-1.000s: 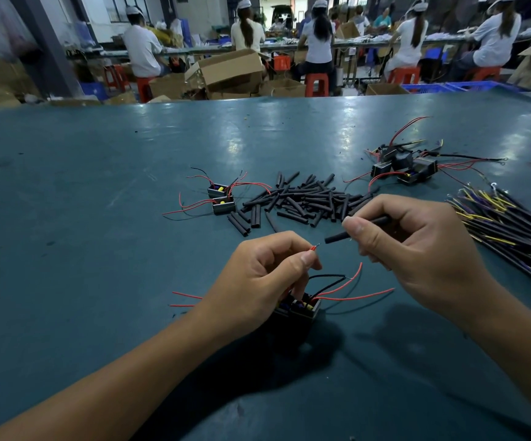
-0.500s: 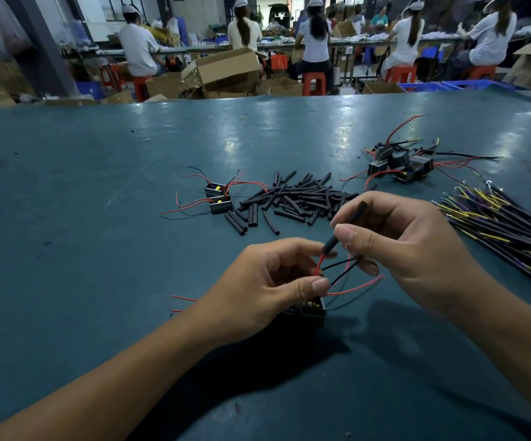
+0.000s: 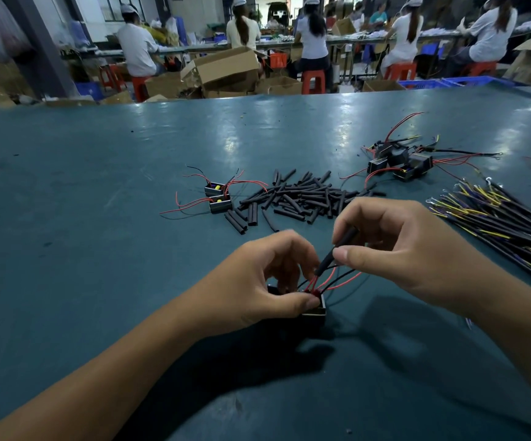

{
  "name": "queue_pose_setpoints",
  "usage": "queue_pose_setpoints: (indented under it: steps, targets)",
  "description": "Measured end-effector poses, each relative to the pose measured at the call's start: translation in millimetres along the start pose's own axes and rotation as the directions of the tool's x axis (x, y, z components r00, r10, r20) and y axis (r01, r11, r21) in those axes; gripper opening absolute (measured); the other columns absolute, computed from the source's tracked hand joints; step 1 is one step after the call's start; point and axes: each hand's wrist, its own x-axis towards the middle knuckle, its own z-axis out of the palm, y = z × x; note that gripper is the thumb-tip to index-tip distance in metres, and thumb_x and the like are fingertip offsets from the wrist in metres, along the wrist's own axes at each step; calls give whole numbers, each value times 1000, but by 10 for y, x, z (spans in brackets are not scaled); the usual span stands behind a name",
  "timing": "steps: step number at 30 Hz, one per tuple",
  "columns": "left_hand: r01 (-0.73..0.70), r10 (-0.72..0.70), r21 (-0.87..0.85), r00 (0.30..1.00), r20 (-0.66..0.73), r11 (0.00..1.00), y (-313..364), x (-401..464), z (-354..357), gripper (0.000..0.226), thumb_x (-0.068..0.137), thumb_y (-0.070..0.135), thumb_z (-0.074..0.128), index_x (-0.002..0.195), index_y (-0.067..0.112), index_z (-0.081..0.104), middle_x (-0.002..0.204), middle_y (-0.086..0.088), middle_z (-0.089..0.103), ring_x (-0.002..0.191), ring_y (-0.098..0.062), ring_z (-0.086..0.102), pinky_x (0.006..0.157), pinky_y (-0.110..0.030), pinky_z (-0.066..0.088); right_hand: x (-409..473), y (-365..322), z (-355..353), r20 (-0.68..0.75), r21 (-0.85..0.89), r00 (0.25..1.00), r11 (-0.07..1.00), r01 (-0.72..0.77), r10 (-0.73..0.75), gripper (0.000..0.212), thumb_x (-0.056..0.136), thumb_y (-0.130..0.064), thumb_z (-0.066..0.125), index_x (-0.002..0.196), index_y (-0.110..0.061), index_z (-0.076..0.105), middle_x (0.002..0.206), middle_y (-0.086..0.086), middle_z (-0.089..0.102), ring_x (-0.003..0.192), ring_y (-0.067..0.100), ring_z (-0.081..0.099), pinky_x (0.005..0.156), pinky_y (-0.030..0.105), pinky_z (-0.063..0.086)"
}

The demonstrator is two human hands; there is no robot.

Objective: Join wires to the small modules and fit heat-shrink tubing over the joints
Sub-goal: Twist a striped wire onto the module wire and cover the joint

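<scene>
My left hand [image 3: 257,284] holds a small black module [image 3: 316,308] against the table, thumb at the base of its red wire [image 3: 313,286], fingers curled over it. Between thumb and fingers my right hand [image 3: 397,253] pinches a black heat-shrink tube [image 3: 331,259], which is threaded down the red wire and slants toward the module. Other red and black leads [image 3: 343,278] arc from the module under my right hand. Much of the module is hidden by my left hand.
A pile of black heat-shrink tubes [image 3: 305,195] lies mid-table, two small modules [image 3: 218,198] with red leads to its left. Several wired modules [image 3: 397,162] sit at the back right. A bundle of black-and-yellow wires [image 3: 499,224] lies at the right. People sit at a far bench.
The tube, first held clear of the red wire's tip, has been slid onto the wire and down toward the module. My left hand dropped from the wire tip to the module.
</scene>
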Motion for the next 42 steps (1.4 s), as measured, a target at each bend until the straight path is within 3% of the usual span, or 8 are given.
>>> queue_pose_setpoints:
  steps: [3, 8, 13, 18, 23, 27, 34, 42]
  targets:
    - [1, -7, 205, 1000, 25, 979, 3, 11, -12, 23, 84, 18, 81, 97, 24, 63, 84, 6, 66, 72, -17, 60, 69, -38, 54, -17, -39, -92, 53, -108, 998, 994, -27, 33, 12, 84, -10, 75, 84, -21, 70, 78, 0, 71, 69, 22, 63, 62, 28, 48]
    - [-48, 53, 322, 999, -6, 945, 17, 41, 98, 19, 85, 17, 80, 91, 22, 63, 76, 14, 61, 65, -4, 54, 62, -17, 45, -58, -117, -121, 104, -413, 994, 908, 75, -35, 4, 83, -31, 76, 82, -31, 72, 75, -12, 68, 71, 12, 60, 63, 17, 43]
    - [-54, 48, 337, 998, 28, 940, 2, 33, 45, 32, 79, 18, 86, 98, 18, 61, 82, 11, 57, 66, -9, 53, 60, -24, 47, -67, -99, -20, 164, -476, 986, 875, 89, -11, 6, 81, -29, 75, 83, -34, 73, 80, -14, 68, 84, 8, 59, 72, 13, 39]
    - [-108, 109, 402, 994, 21, 909, -20, 27, 34, 12, 89, 12, 76, 92, 16, 65, 78, 10, 60, 67, -10, 54, 60, -16, 42, -80, -150, -14, 91, -500, 995, 863, 75, -34, 9, 80, -25, 77, 82, -30, 70, 75, -18, 66, 81, 2, 63, 71, 9, 39]
    - [15, -9, 164, 999, -38, 986, -52, 41, 31, 21, 90, 6, 72, 102, 12, 56, 86, -2, 65, 75, -25, 63, 72, -43, 56, -84, -135, 24, -2, -585, 997, 809, 63, -79, 10, 79, -31, 76, 79, -28, 67, 68, -20, 62, 76, 2, 60, 72, 10, 39]
    - [56, -55, 59, 998, -28, 997, -64, 40, 21, 24, 87, -2, 65, 104, 10, 53, 90, -8, 66, 81, -33, 63, 78, -54, 54, -78, -116, 108, 56, -710, 990, 692, 131, -129, 13, 81, -40, 72, 80, -29, 65, 72, -17, 59, 73, 8, 51, 72, 27, 36]
    - [-10, 23, 165, 997, -78, 986, -52, 46, 70, 18, 86, 28, 77, 96, 20, 65, 81, 5, 65, 72, -24, 61, 66, -47, 53, -71, -76, 153, -2, -532, 993, 841, 102, -122, 15, 79, -30, 81, 82, -26, 67, 71, -17, 64, 74, 4, 62, 68, 13, 44]
    - [-27, 49, 197, 993, -107, 980, -86, 62, 58, 13, 90, 31, 72, 91, 20, 65, 76, -3, 64, 69, -29, 58, 66, -49, 51, -49, -75, -1, -112, -441, 983, 894, 82, -145, 17, 87, -39, 70, 77, -28, 66, 72, -12, 67, 65, 12, 62, 61, 28, 47]
